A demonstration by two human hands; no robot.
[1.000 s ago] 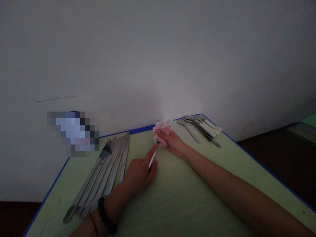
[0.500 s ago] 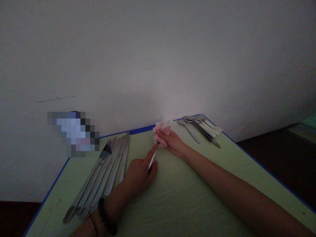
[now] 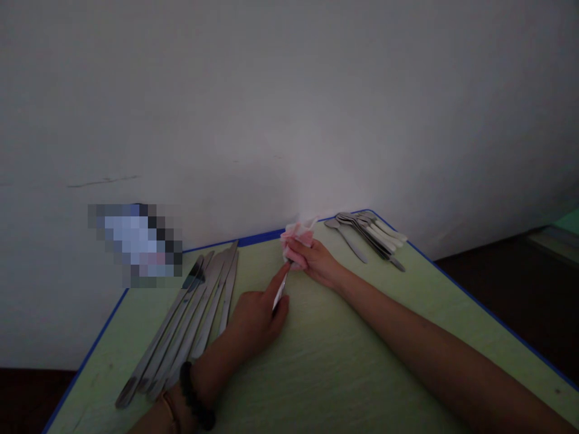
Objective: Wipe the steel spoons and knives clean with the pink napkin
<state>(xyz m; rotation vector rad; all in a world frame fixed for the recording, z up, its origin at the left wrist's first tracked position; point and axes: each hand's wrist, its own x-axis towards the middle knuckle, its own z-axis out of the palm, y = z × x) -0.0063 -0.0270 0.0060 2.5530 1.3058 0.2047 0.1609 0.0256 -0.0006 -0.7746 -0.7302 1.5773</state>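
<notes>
In the head view, the far end of a slim metal utensil (image 3: 281, 290) is hidden inside a crumpled cloth (image 3: 296, 235), so its kind cannot be made out; only its shiny shaft is seen, just below the cloth. The shaft is gripped by the left hand (image 3: 257, 316), the index finger stretched along it up to the cloth and the thumb curled below; the other fingertips are concealed. The cloth is pinched by the right hand (image 3: 322, 260), its fingers closed, though some are covered by folds. A patch left of the cloth is blurred into squares (image 3: 136, 241), and what lies beneath cannot be told.

One utensil is held and one cloth is used. At least five knives (image 3: 187, 325) are fanned out left of the cloth, partly overlapped and partly blocked by the left forearm. Right of the cloth, one spoon (image 3: 348, 238) is set slightly apart from a stack of spoons (image 3: 366, 235), too tightly nested to be counted; several pale handles (image 3: 384, 232) are seen beside it.

The cloth is thin, pink and white. The knives are flat, smooth metal. Below the cloth, a pale green tabletop (image 3: 344, 349) is edged in blue.
</notes>
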